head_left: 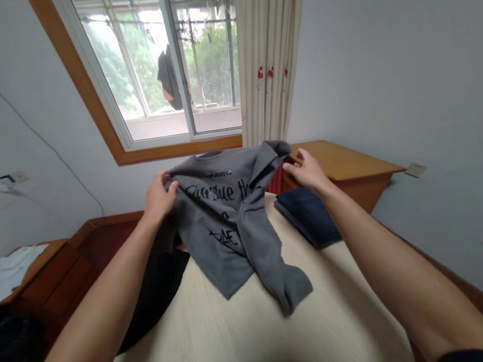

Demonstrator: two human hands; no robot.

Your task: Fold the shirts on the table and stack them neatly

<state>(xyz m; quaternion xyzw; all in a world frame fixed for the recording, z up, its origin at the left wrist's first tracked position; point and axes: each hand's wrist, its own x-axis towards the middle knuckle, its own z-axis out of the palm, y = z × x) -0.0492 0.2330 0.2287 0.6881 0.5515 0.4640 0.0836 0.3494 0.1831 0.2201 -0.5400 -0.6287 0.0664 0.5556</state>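
A grey long-sleeved shirt with black lettering hangs partly raised above the pale tabletop. My left hand pinches it at its left shoulder. At the opposite shoulder, my right hand is beside the cloth with thumb and finger apart, and nothing shows between them. One sleeve drapes down the front, its cuff low over the table. Behind my right forearm lies a folded dark navy garment. Black cloth lies along the table's left edge, partly hidden by my left arm.
Beyond the table's right far corner stands a brown wooden desk. A window and a pale curtain are ahead. To the left are a wooden cabinet with white cloth on it and a black bag.
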